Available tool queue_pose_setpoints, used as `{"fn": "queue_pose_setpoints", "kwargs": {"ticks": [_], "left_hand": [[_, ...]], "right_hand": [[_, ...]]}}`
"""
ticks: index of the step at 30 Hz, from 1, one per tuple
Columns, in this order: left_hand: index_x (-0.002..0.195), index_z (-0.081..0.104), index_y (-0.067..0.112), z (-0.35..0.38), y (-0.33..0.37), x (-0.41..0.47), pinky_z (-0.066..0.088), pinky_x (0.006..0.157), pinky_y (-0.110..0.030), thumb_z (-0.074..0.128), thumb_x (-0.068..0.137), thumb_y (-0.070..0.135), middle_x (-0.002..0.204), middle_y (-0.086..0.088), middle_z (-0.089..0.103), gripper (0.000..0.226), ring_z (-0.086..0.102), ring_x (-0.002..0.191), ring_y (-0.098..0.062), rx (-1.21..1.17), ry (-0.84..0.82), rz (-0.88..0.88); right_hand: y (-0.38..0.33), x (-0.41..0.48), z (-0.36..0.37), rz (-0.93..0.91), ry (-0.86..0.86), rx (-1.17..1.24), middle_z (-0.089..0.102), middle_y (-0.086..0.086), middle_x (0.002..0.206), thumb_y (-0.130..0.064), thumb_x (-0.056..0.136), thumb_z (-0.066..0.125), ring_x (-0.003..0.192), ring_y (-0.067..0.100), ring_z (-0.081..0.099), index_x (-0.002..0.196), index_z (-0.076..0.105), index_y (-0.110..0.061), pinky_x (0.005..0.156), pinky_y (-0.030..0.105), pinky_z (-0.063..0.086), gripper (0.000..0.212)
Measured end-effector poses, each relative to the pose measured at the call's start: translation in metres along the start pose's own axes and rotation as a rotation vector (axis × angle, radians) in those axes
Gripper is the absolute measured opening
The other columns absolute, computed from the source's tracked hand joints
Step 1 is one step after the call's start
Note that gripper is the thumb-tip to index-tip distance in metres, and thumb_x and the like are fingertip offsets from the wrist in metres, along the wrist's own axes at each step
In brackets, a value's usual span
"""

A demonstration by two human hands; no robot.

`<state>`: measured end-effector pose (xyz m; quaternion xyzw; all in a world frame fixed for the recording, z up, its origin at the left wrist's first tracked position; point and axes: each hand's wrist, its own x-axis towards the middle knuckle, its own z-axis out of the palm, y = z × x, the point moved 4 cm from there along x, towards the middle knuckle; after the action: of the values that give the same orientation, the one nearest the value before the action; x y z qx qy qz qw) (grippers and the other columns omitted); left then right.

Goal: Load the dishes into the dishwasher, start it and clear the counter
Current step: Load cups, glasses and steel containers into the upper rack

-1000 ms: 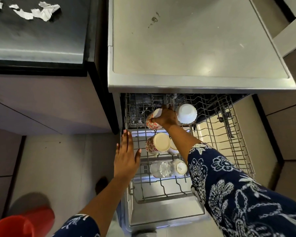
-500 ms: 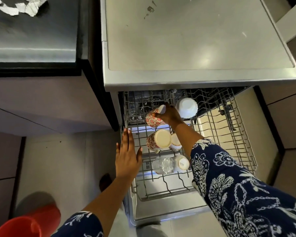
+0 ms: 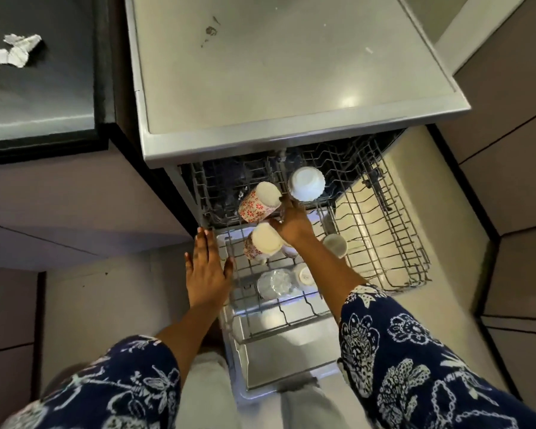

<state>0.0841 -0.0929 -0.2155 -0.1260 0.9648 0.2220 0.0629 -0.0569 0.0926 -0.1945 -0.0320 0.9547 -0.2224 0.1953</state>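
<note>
Hovering flat over the left rim of the rack (image 3: 393, 230), the left hand (image 3: 206, 267) has its fingers straight and close together. The right hand (image 3: 293, 219) touches the right side of the far mug (image 3: 259, 201), which tilts base-up near the back; whether its fingers curl round it I cannot tell. A bowl (image 3: 307, 183) stands just right. Beyond, open wire runs to the right rim.

Pale tiled floor (image 3: 106, 305) lay below, mauve cabinet front (image 3: 59, 199) stood at left, brown cabinet panels (image 3: 514, 88) at right.
</note>
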Motion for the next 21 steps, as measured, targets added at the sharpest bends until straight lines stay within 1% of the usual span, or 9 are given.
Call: {"fn": "queue_pose_setpoints", "kwargs": {"ticks": [3,6,8,10,12,14,16,18,21], "left_hand": [[0.152,-0.002,0.013,-0.001,0.003,-0.002,0.006,0.119,-0.047,0.026,0.097,0.048,0.159,-0.006,-0.006,0.071,0.0,0.147,-0.022,0.014,0.025,-0.009],[0.152,-0.003,0.012,0.006,0.013,-0.026,0.001,0.119,-0.046,0.014,0.092,0.058,0.159,-0.009,-0.011,0.077,-0.01,0.147,-0.024,0.06,-0.012,0.02],[0.152,-0.005,0.017,0.008,0.033,-0.058,-0.005,0.118,-0.04,0.015,0.092,0.061,0.159,-0.005,-0.015,0.078,-0.016,0.146,-0.019,0.044,-0.014,0.048],[0.152,-0.002,0.019,0.013,0.051,-0.096,-0.003,0.117,-0.038,0.018,0.092,0.061,0.158,-0.002,-0.012,0.076,-0.014,0.146,-0.016,0.003,-0.013,0.029],[0.151,0.008,0.017,0.022,0.067,-0.13,0.005,0.117,-0.04,0.018,0.087,0.065,0.157,-0.003,-0.003,0.081,-0.004,0.146,-0.019,-0.04,-0.017,-0.044],[0.15,0.014,0.011,0.034,0.077,-0.155,0.009,0.116,-0.042,0.024,0.084,0.066,0.158,-0.008,0.003,0.087,0.002,0.146,-0.026,-0.09,-0.059,-0.167],[0.15,0.015,0.009,0.048,0.082,-0.178,0.011,0.117,-0.04,0.038,0.094,0.054,0.159,-0.013,0.008,0.076,0.005,0.147,-0.029,-0.102,-0.112,-0.266],[0.151,0.015,0.011,0.063,0.084,-0.195,0.012,0.116,-0.038,0.041,0.098,0.043,0.159,-0.011,0.008,0.067,0.006,0.147,-0.026,-0.121,-0.146,-0.297],[0.153,0.005,0.015,0.075,0.082,-0.206,0.009,0.117,-0.037,0.037,0.099,0.044,0.16,-0.005,0.0,0.069,0.002,0.148,-0.021,-0.068,-0.15,-0.292]], "right_hand": [[0.026,-0.027,-0.003,-0.089,0.005,-0.001,0.038,0.014,0.145,-0.031,0.087,0.06,0.131,0.032,0.036,0.145,0.032,-0.015,0.099,0.04,0.043,0.066],[0.063,-0.053,-0.008,-0.108,-0.02,0.0,0.045,0.016,0.137,-0.029,0.087,0.06,0.125,0.034,0.041,0.137,0.041,-0.013,0.096,0.041,0.042,0.056],[0.09,-0.078,-0.014,-0.139,-0.036,0.03,0.05,0.014,0.131,-0.032,0.086,0.059,0.121,0.033,0.046,0.127,0.048,-0.012,0.095,0.041,0.043,0.047],[0.116,-0.105,-0.024,-0.142,-0.035,0.081,0.053,0.011,0.128,-0.037,0.086,0.059,0.114,0.032,0.051,0.121,0.053,-0.013,0.09,0.041,0.046,0.042],[0.143,-0.132,-0.038,-0.121,-0.017,0.088,0.052,0.01,0.132,-0.035,0.086,0.059,0.116,0.031,0.051,0.127,0.051,-0.014,0.094,0.04,0.046,0.047],[0.17,-0.152,-0.044,-0.078,-0.022,0.074,0.051,0.008,0.133,-0.029,0.084,0.061,0.117,0.03,0.051,0.129,0.05,-0.015,0.096,0.04,0.045,0.048],[0.194,-0.173,-0.041,-0.037,-0.042,0.031,0.055,0.006,0.128,-0.029,0.084,0.063,0.114,0.026,0.053,0.124,0.052,-0.017,0.096,0.04,0.046,0.043],[0.215,-0.191,-0.033,-0.036,-0.047,-0.066,0.054,0.006,0.132,-0.034,0.089,0.057,0.121,0.025,0.05,0.128,0.049,-0.018,0.102,0.04,0.042,0.042],[0.235,-0.205,-0.02,-0.065,-0.098,-0.265,0.028,0.008,0.153,-0.041,0.097,0.043,0.142,0.025,0.022,0.145,0.029,-0.016,0.115,0.044,0.018,0.056]]}}
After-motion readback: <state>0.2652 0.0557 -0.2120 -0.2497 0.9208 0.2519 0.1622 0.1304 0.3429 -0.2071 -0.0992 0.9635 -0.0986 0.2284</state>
